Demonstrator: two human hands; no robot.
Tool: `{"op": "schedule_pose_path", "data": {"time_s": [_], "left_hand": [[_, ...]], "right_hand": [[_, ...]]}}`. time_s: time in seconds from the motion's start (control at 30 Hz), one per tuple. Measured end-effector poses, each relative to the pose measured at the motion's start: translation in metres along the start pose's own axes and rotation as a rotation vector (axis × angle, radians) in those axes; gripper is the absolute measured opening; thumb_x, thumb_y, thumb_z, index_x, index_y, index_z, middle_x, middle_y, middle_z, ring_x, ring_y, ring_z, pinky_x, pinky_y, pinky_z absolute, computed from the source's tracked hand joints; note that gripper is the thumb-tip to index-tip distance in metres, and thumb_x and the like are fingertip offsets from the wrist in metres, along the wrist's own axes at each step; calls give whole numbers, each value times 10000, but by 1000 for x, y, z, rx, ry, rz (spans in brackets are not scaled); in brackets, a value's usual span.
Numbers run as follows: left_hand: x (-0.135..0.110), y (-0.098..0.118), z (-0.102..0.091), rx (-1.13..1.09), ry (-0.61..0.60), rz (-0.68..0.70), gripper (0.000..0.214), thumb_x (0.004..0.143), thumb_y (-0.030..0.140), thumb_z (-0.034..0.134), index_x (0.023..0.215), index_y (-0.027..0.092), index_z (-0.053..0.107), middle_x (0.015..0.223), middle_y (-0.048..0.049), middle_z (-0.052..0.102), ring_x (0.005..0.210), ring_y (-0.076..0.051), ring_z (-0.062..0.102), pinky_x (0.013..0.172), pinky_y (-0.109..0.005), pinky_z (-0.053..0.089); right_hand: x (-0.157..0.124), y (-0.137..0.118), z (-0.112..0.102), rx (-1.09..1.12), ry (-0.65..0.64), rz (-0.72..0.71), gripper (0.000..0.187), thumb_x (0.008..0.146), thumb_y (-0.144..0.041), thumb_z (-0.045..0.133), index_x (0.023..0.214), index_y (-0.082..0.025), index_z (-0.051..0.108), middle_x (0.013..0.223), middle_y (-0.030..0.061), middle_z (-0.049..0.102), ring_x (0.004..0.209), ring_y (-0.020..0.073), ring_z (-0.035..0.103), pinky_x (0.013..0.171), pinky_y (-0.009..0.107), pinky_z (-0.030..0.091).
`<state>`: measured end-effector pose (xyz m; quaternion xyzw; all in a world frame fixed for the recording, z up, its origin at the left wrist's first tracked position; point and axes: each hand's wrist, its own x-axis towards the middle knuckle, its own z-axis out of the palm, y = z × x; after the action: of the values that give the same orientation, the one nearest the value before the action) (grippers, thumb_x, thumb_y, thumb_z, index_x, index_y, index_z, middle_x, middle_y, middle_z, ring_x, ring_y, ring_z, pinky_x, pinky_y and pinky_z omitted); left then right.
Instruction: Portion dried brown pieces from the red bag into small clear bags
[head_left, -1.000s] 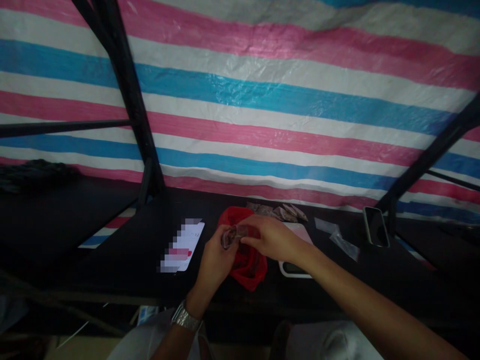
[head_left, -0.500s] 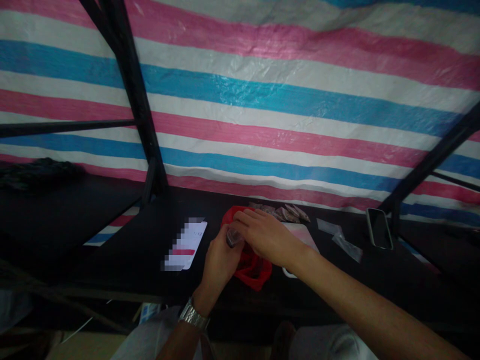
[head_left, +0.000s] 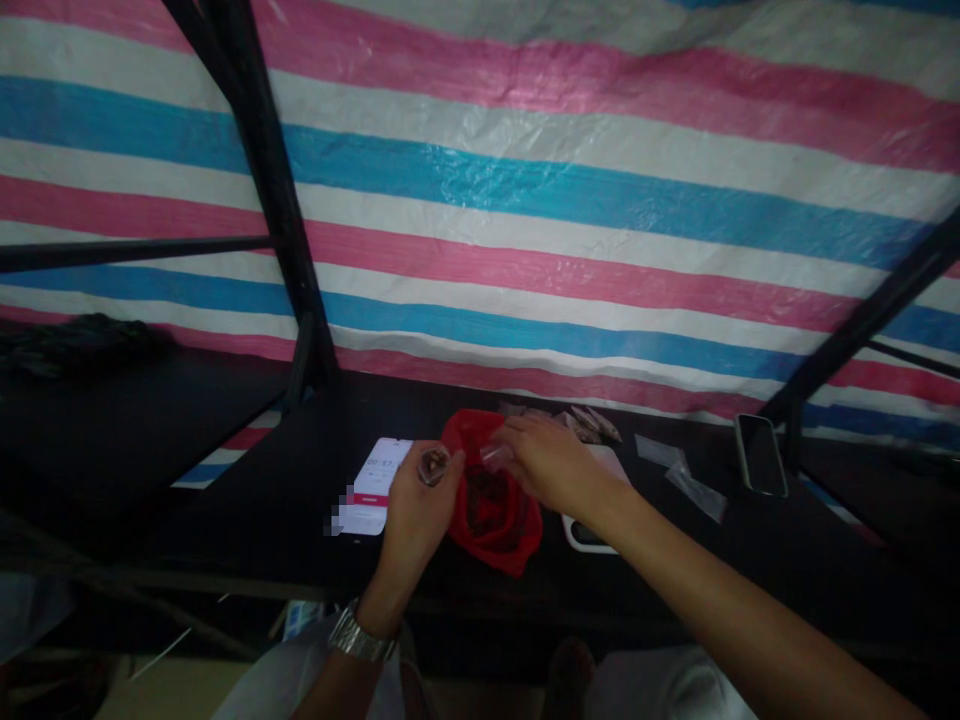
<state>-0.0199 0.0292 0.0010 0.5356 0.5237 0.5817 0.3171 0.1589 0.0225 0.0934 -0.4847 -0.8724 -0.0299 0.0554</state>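
Observation:
My left hand [head_left: 415,512] is wrapped round a small clear plastic bag [head_left: 433,466], its open mouth facing up and brown bits showing inside. A metal-banded watch [head_left: 361,634] is on that wrist. Over the far right side of an open red plastic bag [head_left: 527,535], my right hand [head_left: 556,466] pinches a small clear plastic piece [head_left: 495,457] whose kind I cannot make out. Dark brown loose stuff [head_left: 487,500] lies in the red bag. Partly under my right forearm is a flat white device [head_left: 589,543], perhaps a small scale.
A lit phone [head_left: 375,485] showing a timer lies left of my left hand on the black table [head_left: 315,420]. Several small filled bags [head_left: 592,425] lie behind the red bag. To the right are flat clear bags [head_left: 694,490] and a dark-screened phone [head_left: 761,455]. Black posts [head_left: 277,210] flank the striped sheet.
My hands have moved apart. The left went left with the small filled bag, nearer the lit phone; the right now holds the clear piece over the red bag, whose inside shows more.

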Motion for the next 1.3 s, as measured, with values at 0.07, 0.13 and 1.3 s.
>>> {"op": "schedule_pose_path", "data": {"time_s": [0.07, 0.13, 1.3], "left_hand": [[-5, 0, -7, 33, 36, -17, 240, 774, 457, 700, 775, 253, 574, 696, 20, 599, 657, -196, 580, 649, -314, 444], [-14, -3, -10, 64, 10, -42, 249, 723, 443, 740, 731, 252, 580, 675, 14, 596, 646, -204, 567, 644, -323, 426], [-12, -11, 14, -273, 9, -263, 196, 634, 320, 645, 771, 234, 536, 678, 70, 527, 626, -129, 518, 591, -239, 434]], "right_hand": [[0, 0, 12, -32, -126, 19, 272, 959, -65, 595, 1180, -147, 731, 1280, 136, 738, 1233, 286, 654, 1050, 393, 468], [2, -1, 25, -47, -171, 36, 288, 960, -53, 567, 1185, -131, 729, 1278, 147, 743, 1253, 289, 645, 1057, 394, 457], [6, 36, 88, 786, -13, 254, 256, 768, -90, 771, 1012, -166, 792, 964, 42, 820, 873, 205, 757, 808, 293, 568]]}}
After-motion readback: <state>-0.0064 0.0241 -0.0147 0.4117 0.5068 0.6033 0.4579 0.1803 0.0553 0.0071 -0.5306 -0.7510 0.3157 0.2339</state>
